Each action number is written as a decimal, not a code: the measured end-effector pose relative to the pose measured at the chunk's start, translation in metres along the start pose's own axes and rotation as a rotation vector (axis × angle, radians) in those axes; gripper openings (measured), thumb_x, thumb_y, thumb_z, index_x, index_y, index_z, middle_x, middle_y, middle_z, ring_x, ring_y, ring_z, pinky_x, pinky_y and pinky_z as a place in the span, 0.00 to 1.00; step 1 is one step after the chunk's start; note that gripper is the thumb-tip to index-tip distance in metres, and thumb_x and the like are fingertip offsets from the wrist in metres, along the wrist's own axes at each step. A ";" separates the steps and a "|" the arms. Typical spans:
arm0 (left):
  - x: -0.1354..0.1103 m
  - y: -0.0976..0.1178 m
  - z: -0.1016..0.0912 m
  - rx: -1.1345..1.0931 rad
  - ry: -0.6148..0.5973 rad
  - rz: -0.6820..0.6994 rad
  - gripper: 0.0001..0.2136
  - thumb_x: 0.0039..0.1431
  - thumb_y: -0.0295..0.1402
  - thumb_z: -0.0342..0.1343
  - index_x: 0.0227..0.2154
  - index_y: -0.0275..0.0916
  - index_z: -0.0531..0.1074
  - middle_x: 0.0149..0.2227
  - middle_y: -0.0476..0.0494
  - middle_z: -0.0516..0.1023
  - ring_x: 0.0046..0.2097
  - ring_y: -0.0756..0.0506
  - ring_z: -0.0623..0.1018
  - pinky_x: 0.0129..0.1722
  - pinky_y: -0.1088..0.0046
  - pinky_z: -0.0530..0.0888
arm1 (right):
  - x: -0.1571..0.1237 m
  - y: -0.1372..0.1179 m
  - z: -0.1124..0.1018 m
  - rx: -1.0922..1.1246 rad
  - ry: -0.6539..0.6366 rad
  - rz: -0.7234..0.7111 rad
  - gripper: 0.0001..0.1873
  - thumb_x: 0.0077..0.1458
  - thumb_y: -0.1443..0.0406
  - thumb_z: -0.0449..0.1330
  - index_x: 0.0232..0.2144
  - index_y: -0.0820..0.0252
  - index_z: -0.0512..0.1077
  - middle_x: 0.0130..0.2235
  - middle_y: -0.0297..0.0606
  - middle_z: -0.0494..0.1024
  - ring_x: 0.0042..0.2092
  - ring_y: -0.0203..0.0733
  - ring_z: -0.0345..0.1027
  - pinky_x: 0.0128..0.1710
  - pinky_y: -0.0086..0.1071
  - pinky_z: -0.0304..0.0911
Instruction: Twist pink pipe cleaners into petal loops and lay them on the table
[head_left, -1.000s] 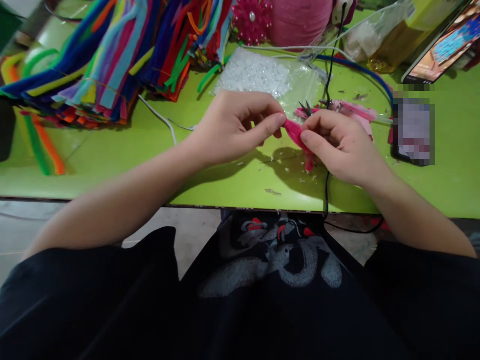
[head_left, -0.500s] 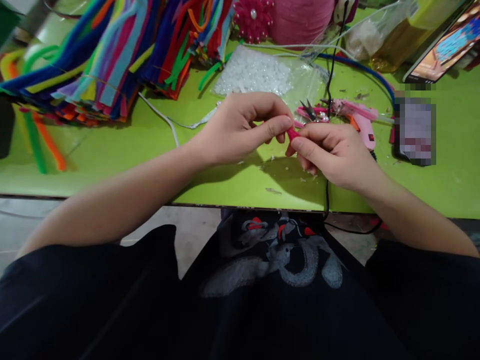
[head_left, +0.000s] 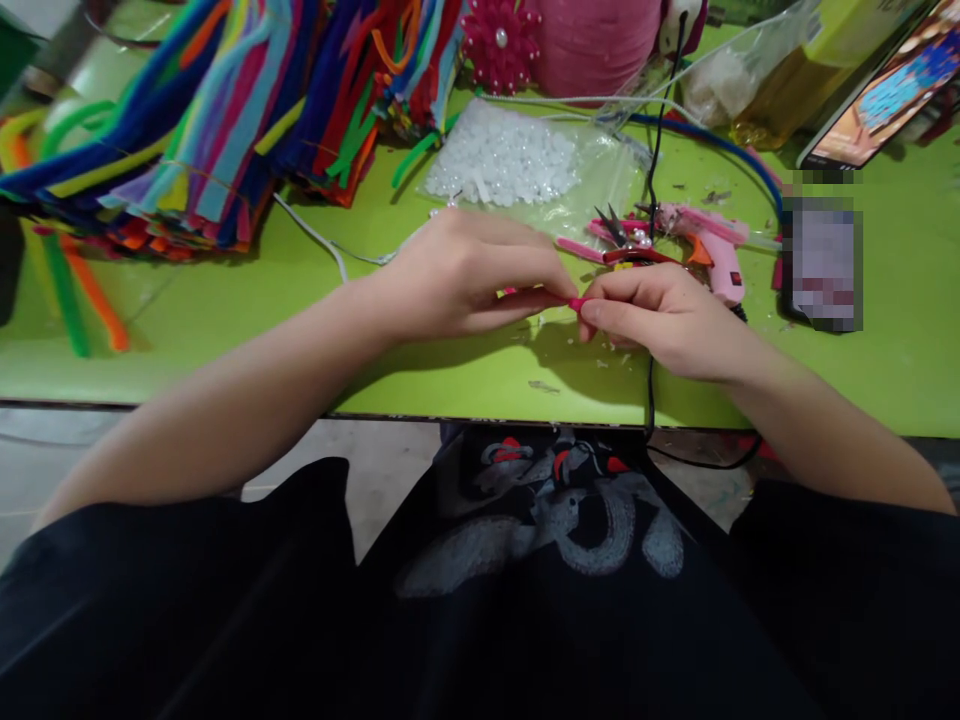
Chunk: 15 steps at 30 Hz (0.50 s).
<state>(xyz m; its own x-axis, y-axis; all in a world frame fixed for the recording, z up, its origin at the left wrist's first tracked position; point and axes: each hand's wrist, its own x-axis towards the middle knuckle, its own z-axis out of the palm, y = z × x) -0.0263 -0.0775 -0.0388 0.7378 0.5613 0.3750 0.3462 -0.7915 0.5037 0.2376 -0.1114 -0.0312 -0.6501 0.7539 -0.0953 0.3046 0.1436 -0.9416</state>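
Note:
Above the green table, a short piece of pink pipe cleaner point(head_left: 577, 304) is mostly covered by fingers. My left hand point(head_left: 480, 275) pinches its left end between thumb and fingertips, and a bit of pink shows between those fingers. On the other side, my right hand point(head_left: 667, 315) grips it between thumb and bent forefinger, so the two hands almost meet. Just behind the right hand lie scissors or pliers with dark pointed tips point(head_left: 613, 228) and a pink glue gun point(head_left: 721, 262).
Bundles of coloured pipe cleaners point(head_left: 187, 150) fill the back left. A bag of white beads point(head_left: 510, 160) lies behind my hands, near a pink flower with a pearl centre point(head_left: 501, 40). A black cable point(head_left: 651, 385) crosses the table edge point(head_left: 480, 418). Phones point(head_left: 877, 100) stand at right.
My hands have lowered slightly toward me. The left fingers have straightened and flattened around the pink piece, and less of it shows between the hands.

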 end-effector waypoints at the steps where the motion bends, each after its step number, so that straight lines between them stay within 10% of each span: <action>1: 0.000 0.002 0.000 0.007 -0.005 0.012 0.15 0.76 0.50 0.57 0.40 0.53 0.85 0.36 0.38 0.88 0.41 0.37 0.87 0.42 0.60 0.79 | -0.001 -0.002 0.002 0.032 -0.029 0.013 0.17 0.75 0.58 0.65 0.31 0.57 0.79 0.21 0.26 0.59 0.23 0.33 0.48 0.24 0.34 0.43; 6: -0.003 0.003 0.002 0.004 0.018 0.012 0.11 0.74 0.43 0.57 0.40 0.50 0.82 0.36 0.39 0.86 0.38 0.40 0.84 0.41 0.61 0.78 | -0.008 -0.015 -0.022 -0.231 0.074 -0.078 0.14 0.76 0.65 0.64 0.34 0.59 0.81 0.26 0.31 0.73 0.28 0.34 0.63 0.30 0.34 0.56; 10: -0.003 -0.018 0.014 0.018 0.137 -0.072 0.08 0.69 0.40 0.57 0.38 0.46 0.79 0.32 0.43 0.82 0.33 0.43 0.79 0.36 0.64 0.74 | -0.021 0.010 -0.126 -0.697 0.912 -0.081 0.03 0.70 0.70 0.69 0.41 0.61 0.78 0.41 0.42 0.83 0.38 0.35 0.71 0.39 0.40 0.62; 12: 0.001 -0.030 0.023 0.029 0.147 -0.074 0.07 0.68 0.40 0.57 0.36 0.46 0.76 0.30 0.45 0.79 0.30 0.44 0.75 0.32 0.65 0.70 | -0.030 0.035 -0.186 -0.795 1.230 0.124 0.20 0.64 0.77 0.70 0.33 0.54 0.65 0.44 0.46 0.83 0.37 0.31 0.64 0.40 0.42 0.59; 15: 0.006 -0.040 0.035 0.070 0.156 -0.067 0.07 0.66 0.41 0.56 0.34 0.47 0.73 0.29 0.46 0.77 0.28 0.45 0.70 0.29 0.65 0.64 | -0.041 0.072 -0.246 -0.699 1.375 0.510 0.35 0.56 0.78 0.77 0.31 0.46 0.54 0.48 0.50 0.83 0.33 0.27 0.57 0.41 0.44 0.60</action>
<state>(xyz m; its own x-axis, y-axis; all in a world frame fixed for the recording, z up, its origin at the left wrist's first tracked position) -0.0150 -0.0508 -0.0842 0.6146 0.6398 0.4614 0.4350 -0.7628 0.4784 0.4572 0.0257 -0.0151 0.5744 0.7296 0.3712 0.7707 -0.3292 -0.5456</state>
